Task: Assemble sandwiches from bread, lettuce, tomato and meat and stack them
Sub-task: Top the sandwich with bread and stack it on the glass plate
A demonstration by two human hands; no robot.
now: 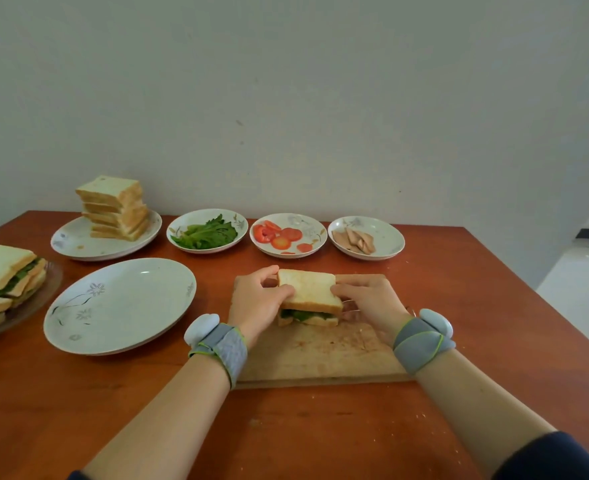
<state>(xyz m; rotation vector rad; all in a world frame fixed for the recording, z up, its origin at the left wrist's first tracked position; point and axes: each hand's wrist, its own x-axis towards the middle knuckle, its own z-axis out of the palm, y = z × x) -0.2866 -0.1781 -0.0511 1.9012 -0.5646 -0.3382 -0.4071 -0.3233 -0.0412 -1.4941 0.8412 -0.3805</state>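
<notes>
hands: left hand [256, 299] and right hand [369, 303] both grip one sandwich [308, 292] between them, over one cutting board [320, 355] | beyond hands: one bread stack [116, 206], one lettuce dish [182, 225], one tomato dish [308, 230], one meat dish [386, 237] | left of left hand: one large plate [119, 306]

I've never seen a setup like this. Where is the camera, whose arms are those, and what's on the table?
There is no machine here: these are a person's two bare arms, seen from one camera worn on the head, looking down. Each wrist carries a grey band with a white device. The left hand and right hand grip a sandwich from either side over a wooden cutting board. Behind stand plates of bread slices, lettuce, tomato slices and meat. A large plate sits to the left, and finished sandwiches are stacked at the far left edge.
</notes>
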